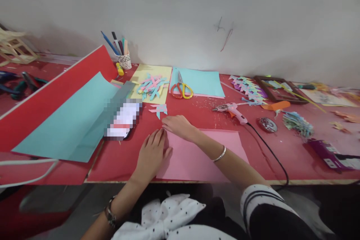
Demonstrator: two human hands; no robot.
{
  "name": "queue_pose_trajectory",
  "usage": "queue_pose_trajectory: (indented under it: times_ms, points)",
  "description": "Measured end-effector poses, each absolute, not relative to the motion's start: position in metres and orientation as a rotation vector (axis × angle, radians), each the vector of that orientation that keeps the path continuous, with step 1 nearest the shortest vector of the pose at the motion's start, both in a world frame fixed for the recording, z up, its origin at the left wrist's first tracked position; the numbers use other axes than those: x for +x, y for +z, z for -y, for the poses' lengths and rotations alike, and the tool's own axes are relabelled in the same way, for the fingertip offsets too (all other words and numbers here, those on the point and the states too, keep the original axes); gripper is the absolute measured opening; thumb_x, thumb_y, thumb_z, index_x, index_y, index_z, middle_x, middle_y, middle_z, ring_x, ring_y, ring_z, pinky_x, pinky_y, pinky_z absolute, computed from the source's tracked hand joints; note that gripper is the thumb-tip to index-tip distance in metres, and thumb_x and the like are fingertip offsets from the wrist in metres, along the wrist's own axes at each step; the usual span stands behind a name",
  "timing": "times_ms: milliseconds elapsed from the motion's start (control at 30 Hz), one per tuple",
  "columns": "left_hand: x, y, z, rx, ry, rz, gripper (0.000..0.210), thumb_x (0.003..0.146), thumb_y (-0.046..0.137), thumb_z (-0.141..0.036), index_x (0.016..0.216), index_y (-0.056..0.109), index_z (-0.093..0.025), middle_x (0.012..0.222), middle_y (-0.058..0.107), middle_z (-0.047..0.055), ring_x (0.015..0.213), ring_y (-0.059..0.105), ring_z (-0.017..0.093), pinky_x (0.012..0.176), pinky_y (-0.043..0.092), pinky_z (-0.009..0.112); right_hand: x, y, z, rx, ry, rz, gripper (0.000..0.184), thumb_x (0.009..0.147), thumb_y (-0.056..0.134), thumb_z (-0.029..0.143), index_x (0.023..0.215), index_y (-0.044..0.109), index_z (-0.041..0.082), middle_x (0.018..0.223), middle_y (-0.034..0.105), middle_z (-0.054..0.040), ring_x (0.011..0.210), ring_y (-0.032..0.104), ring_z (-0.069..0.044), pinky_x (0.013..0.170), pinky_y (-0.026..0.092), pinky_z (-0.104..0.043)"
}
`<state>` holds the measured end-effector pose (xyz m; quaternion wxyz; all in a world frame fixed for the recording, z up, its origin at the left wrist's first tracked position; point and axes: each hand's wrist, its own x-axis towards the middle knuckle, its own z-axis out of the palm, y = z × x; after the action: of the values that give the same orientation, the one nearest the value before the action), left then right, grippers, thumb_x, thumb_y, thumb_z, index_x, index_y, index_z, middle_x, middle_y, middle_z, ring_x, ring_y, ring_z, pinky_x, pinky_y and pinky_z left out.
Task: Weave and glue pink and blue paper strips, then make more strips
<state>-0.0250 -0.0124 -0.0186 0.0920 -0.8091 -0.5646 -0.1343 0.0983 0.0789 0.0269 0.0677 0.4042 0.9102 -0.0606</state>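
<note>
A: Where's the pink sheet (pixel 202 165), & what are the 2 hands doing?
B: Sheet's flat on the red table (pixel 112 163), right in front of the person. L hand (pixel 153 152) lies palm down by its left edge, fingers stretched & nearly together. R hand (pixel 177 124) is at its far left corner, fingers bent & bunched.
A: R gripping paper?
B: Can't tell, fingers hide that bit. Imo 1 hand steadies, 1 works the corner.
A: Tips for doing it well?
B: Press flat & even w/ L, esp. nr the corner, so the sheet won't slide or buckle. Paper creases easily, so go light w/ R & line edges up b4 pressing. Lift the R forearm (pixel 236 167) a bit too: it crosses over the sheet & cd drag it.
A: Anything to watch?
B: Woven scrap (pixel 160 110), just beyond the sheet's far left corner: don't nudge it. Glue gun (pixel 232 108) is beyond the far right corner, cord (pixel 266 141) running down past the right side; a snag cd tug it. Scissors (pixel 180 81) lie well beyond the far edge, phone (pixel 125 118) left of the sheet.
</note>
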Motion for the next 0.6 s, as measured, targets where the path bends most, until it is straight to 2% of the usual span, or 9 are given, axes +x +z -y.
queue_pose_trajectory:
  times_ms: [233, 600]
  points:
    - [-0.0254, -0.0186, 0.0121, -2.419, -0.376, 1.656, 0.043, 0.084, 0.041, -0.030, 0.117, 0.054, -0.007, 0.118, 0.060, 0.013, 0.106, 0.055, 0.026, 0.087, 0.046, 0.036, 0.0980, 0.0240, -0.0820, 1.257, -0.254, -2.732, 0.022, 0.092, 0.035, 0.025, 0.087, 0.055, 0.018, 0.092, 0.064, -0.0023, 0.079, 0.059, -0.013, 0.047, 0.023, -0.024]
    - [-0.0249, -0.0153, 0.0119, -2.430, -0.333, 1.646, 0.042, 0.083, 0.043, -0.028, 0.116, 0.055, -0.005, 0.117, 0.060, 0.013, 0.105, 0.055, 0.026, 0.084, 0.048, 0.037, 0.0957, 0.0195, -0.0823, 1.323, -0.263, -2.722, 0.020, 0.092, 0.035, 0.022, 0.095, 0.054, 0.017, 0.094, 0.063, -0.0048, 0.078, 0.058, -0.013, 0.047, 0.021, -0.023]
